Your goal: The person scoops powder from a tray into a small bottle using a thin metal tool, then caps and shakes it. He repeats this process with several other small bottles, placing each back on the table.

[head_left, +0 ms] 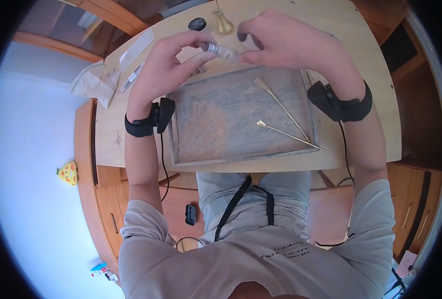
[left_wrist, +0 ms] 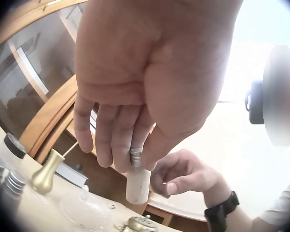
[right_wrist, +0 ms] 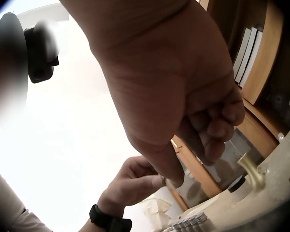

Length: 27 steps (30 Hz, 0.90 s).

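A pale wood worktop (head_left: 106, 149) stands in front of a seated person. The grey shirt (head_left: 206, 264) carries small dark print, inverted from here; "SPEED" appears legible, the remaining lines only partly so. A weathered, rimmed tray (head_left: 196, 129) lies nearest the person. Both forearms extend over the worktop, wrists bent inward, the hands facing each other beyond the tray. Right hand (head_left: 291, 42): fingers loosely bent, thumb extended, gripping nothing visible; its thumb is beside the bottle's base, contact indeterminate. Left hand (head_left: 176, 62): thumb and fingers pinch the bottle at its cap end. Two slender gold-coloured tools (head_left: 281, 103) cross within the tray. Bottle (left_wrist: 138, 186): small, cylindrical, whitish and translucent, held above the worktop; ribbed silver cap (left_wrist: 136, 157); small dark marking on the side, unreadable.
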Each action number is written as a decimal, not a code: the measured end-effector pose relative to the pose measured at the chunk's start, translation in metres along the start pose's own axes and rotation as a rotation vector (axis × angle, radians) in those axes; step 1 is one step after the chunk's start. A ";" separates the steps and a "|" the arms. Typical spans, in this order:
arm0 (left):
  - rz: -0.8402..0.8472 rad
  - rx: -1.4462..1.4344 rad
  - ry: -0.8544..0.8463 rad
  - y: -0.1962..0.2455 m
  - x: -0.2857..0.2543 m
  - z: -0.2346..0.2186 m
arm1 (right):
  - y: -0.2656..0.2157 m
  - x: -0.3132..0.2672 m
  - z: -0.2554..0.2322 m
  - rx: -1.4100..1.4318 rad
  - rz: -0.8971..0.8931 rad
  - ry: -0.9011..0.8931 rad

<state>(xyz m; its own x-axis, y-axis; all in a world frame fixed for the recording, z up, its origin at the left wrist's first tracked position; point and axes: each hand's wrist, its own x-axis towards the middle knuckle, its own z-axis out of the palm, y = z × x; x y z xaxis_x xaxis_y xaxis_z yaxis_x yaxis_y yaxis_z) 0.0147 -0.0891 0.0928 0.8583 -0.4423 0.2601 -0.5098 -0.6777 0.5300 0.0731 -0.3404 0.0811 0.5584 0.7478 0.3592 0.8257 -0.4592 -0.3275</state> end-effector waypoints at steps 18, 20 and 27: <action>-0.135 -0.891 0.460 0.045 -0.093 0.054 | -0.075 -0.021 0.029 0.368 -0.166 0.067; -0.158 -0.707 0.501 0.043 -0.101 0.055 | -0.080 -0.027 0.031 0.336 -0.122 0.097; -0.036 -0.258 0.543 0.045 -0.122 0.054 | -0.123 -0.031 0.050 0.335 0.142 0.132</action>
<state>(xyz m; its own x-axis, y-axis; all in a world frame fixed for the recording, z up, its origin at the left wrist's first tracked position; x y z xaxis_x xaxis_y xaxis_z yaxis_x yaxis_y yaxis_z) -0.1161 -0.0971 0.0408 0.8160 -0.0122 0.5780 -0.5080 -0.4924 0.7068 -0.0500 -0.2834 0.0663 0.6886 0.6098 0.3923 0.6801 -0.3554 -0.6413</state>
